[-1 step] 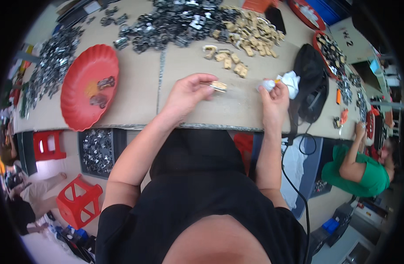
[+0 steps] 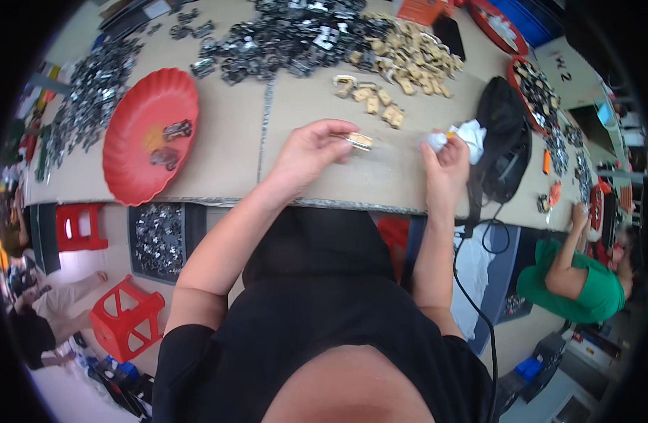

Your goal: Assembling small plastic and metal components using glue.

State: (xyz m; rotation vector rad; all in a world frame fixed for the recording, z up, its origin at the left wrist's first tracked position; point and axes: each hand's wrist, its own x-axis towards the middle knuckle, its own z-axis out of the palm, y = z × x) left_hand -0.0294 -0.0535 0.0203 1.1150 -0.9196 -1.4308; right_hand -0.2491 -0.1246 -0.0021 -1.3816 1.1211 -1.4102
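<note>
**Holding a small tan part over a crowded desk**

Standing beside the desk (image 2: 218, 151), I see the person's left hand (image 2: 306, 151) with its fingers pinched on a small tan and metal part (image 2: 357, 140), held just above the cardboard-covered top near its front edge. The right hand (image 2: 445, 166) has its fingers closed around a wad of white cloth (image 2: 465, 132), close to the part but not touching it.

Behind them lie a few loose tan pieces (image 2: 372, 97), then a bigger heap of tan parts (image 2: 412, 53) beside a wide pile of dark metal parts (image 2: 288, 39). A red plate (image 2: 126, 169) with two dark pieces sits to the left; a black bag (image 2: 504, 137) rests on the right.

The grip on the part looks light, only fingertips, so it could slip and fall off the near edge, to my eye. A sweep of the cloth hand might also knock the loose tan pieces into the heap. The cord (image 2: 472, 282) hanging from the bag could snag an elbow.
</note>
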